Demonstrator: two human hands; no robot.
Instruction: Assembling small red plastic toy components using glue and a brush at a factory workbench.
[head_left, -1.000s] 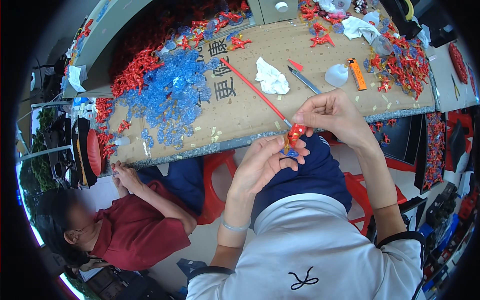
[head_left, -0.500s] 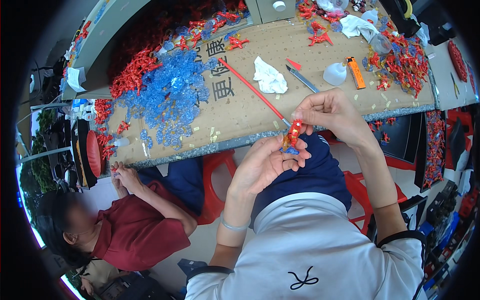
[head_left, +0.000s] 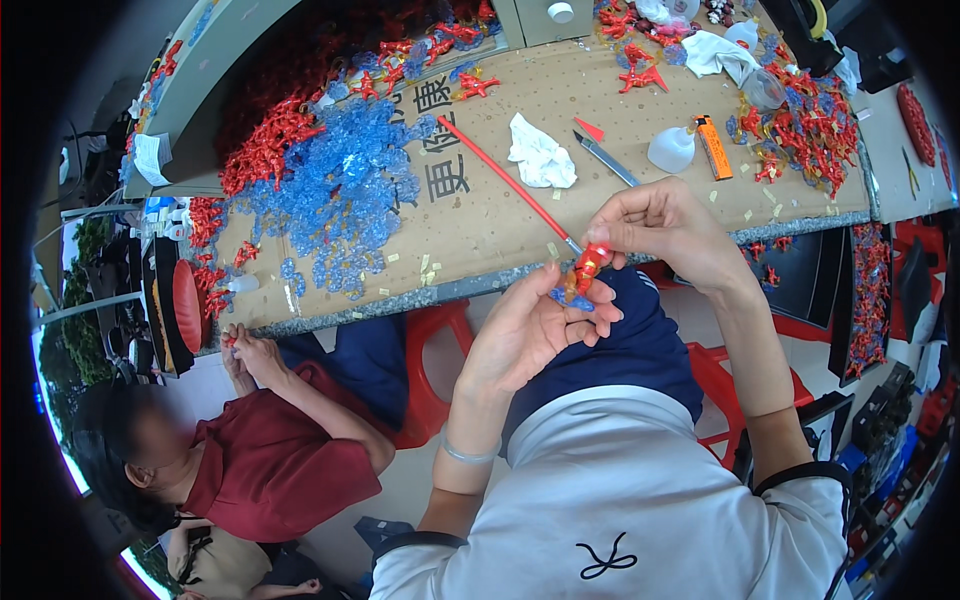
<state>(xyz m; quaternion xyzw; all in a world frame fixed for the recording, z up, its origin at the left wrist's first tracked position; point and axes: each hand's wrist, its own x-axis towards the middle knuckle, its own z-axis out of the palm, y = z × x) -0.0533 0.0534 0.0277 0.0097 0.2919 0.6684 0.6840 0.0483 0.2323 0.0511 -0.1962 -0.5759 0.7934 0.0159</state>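
Observation:
A small red toy figure (head_left: pixel 590 262) with yellow parts and a clear blue base sits between my two hands, just off the table's near edge. My left hand (head_left: pixel 530 330), palm up, has its fingers curled around the figure's lower end and blue base. At the upper end, my right hand (head_left: pixel 650 228) pinches the red part between thumb and fingers. A thin red-handled brush (head_left: pixel 505 180) lies on the table, its metal tip close to the figure. Farther back are a crumpled white tissue (head_left: pixel 540 152) and a craft knife (head_left: pixel 604 158).
A clear plastic bottle (head_left: pixel 671 150) and an orange box (head_left: pixel 713 147) stand right of the knife. Heaps of clear blue pieces (head_left: pixel 345 185) and red figures (head_left: pixel 268 145) cover the left; another heap (head_left: pixel 808 125) lies right. A co-worker in a dark red shirt (head_left: pixel 280 455) sits at left.
The toy figure has turned and tilted slightly between my fingers, showing another side. My hands keep nearly the same place. At the lower left, another person's light clothing has come further into view.

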